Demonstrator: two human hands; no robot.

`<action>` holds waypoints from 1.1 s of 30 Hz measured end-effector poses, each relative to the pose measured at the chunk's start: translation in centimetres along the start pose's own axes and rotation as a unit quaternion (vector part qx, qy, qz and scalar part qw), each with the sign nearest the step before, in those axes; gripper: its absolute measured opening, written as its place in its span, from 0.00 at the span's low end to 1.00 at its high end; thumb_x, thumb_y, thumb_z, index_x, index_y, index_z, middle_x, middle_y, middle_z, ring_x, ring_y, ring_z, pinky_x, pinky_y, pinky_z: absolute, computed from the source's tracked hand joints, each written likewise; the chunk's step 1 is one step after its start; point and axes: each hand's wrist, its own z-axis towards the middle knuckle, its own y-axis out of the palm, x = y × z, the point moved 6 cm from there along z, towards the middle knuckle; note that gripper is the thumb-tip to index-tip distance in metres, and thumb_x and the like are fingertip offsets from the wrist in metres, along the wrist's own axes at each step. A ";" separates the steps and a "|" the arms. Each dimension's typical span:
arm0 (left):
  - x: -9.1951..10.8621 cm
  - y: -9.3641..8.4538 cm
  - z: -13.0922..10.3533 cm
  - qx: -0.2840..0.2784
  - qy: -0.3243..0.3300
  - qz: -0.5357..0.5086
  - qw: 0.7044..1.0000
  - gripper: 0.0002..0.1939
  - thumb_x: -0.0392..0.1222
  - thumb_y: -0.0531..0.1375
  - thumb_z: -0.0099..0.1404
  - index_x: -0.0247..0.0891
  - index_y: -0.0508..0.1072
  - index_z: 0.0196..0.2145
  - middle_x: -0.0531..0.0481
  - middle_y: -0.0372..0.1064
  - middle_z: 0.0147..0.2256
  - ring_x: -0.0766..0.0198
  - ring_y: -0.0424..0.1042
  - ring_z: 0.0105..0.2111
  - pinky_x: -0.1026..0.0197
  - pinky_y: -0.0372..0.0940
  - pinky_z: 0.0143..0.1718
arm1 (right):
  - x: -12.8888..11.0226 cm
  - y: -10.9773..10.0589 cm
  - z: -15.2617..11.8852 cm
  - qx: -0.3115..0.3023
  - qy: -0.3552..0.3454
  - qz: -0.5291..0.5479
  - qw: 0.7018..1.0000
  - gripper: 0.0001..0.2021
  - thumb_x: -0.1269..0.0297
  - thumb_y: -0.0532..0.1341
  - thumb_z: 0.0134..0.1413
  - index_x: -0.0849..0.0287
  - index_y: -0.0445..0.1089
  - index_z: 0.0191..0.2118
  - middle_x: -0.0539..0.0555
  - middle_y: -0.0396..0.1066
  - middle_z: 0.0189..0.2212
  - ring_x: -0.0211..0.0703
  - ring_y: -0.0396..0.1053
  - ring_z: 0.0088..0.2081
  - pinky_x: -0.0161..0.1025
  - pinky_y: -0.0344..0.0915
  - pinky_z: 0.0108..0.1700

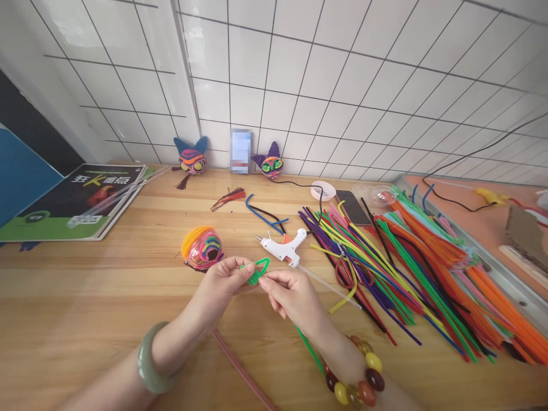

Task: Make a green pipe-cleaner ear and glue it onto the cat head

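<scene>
Near the middle of the wooden table, my left hand (231, 275) pinches a green pipe cleaner (262, 268) bent into a small folded shape with a pointed loop. My right hand (287, 288) has its thumb and index finger closed on the same green piece at its right side. A green length shows below my right hand and passes toward the bracelet. Just left of my left hand sits a ball (202, 248) partly wrapped in orange, pink and blue pipe cleaners. Beyond my hands lies a white glue gun (284, 248), nozzle toward the left.
Bundles of colored pipe cleaners (428, 279) cover the right side. Behind them lie a dark phone (353, 207) and a pink dish (323, 190). Two eared figures (192, 161) and a propped phone (241, 151) stand by the wall. A book (68, 200) lies left.
</scene>
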 end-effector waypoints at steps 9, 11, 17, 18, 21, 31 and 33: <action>0.0 0.2 -0.2 -0.010 -0.017 0.000 1.000 0.09 0.44 0.61 0.54 0.34 0.71 0.28 0.47 0.73 0.29 0.63 0.70 0.30 0.56 0.64 0.41 | -0.5 -0.4 -0.1 0.035 0.005 -0.009 0.999 0.10 0.62 0.57 0.47 0.63 0.68 0.23 0.42 0.55 0.07 0.26 0.49 0.08 0.25 0.45 0.10; 0.1 0.4 -0.2 -0.016 -0.027 -0.019 0.999 0.11 0.46 0.60 0.55 0.34 0.73 0.29 0.46 0.74 0.30 0.62 0.71 0.30 0.56 0.65 0.40 | -0.5 -0.6 -0.1 0.047 0.008 -0.004 0.999 0.10 0.61 0.57 0.47 0.63 0.68 0.23 0.42 0.55 0.07 0.26 0.49 0.08 0.25 0.45 0.10; 0.1 0.3 -0.3 -0.017 -0.042 -0.041 0.998 0.13 0.48 0.61 0.54 0.34 0.74 0.30 0.45 0.74 0.30 0.60 0.72 0.30 0.57 0.66 0.36 | -0.7 -0.7 -0.2 0.057 0.002 0.004 0.998 0.10 0.60 0.58 0.47 0.62 0.69 0.25 0.42 0.55 0.07 0.27 0.49 0.08 0.26 0.45 0.10; 0.1 0.3 -0.3 -0.016 -0.036 -0.032 0.999 0.11 0.46 0.62 0.53 0.35 0.74 0.30 0.46 0.74 0.29 0.61 0.72 0.30 0.58 0.66 0.36 | -0.8 -0.7 -0.2 0.059 -0.001 -0.002 0.998 0.10 0.60 0.58 0.47 0.62 0.69 0.25 0.42 0.56 0.07 0.27 0.49 0.08 0.26 0.45 0.11; 0.3 0.0 -0.3 -0.011 -0.016 0.000 1.000 0.08 0.43 0.63 0.52 0.36 0.74 0.28 0.49 0.74 0.29 0.64 0.71 0.30 0.61 0.65 0.35 | -1.1 -0.7 -0.4 0.063 -0.006 -0.025 0.998 0.10 0.61 0.58 0.47 0.62 0.69 0.24 0.43 0.56 0.08 0.27 0.50 0.09 0.26 0.47 0.11; 0.3 -0.5 -0.2 -0.001 -0.042 -0.030 0.999 0.05 0.39 0.63 0.52 0.33 0.75 0.25 0.48 0.72 0.25 0.68 0.68 0.25 0.67 0.63 0.28 | -1.1 -0.1 -0.5 0.014 -0.018 0.005 1.000 0.10 0.60 0.58 0.48 0.62 0.67 0.30 0.44 0.59 0.12 0.28 0.52 0.12 0.27 0.49 0.14; 0.1 -0.4 -0.2 -0.012 -0.055 -0.049 0.997 0.05 0.38 0.63 0.52 0.33 0.75 0.25 0.49 0.72 0.24 0.69 0.67 0.24 0.68 0.63 0.27 | -1.1 0.0 -0.5 0.001 -0.017 0.016 1.000 0.09 0.60 0.58 0.48 0.63 0.67 0.30 0.44 0.60 0.12 0.28 0.53 0.12 0.27 0.50 0.14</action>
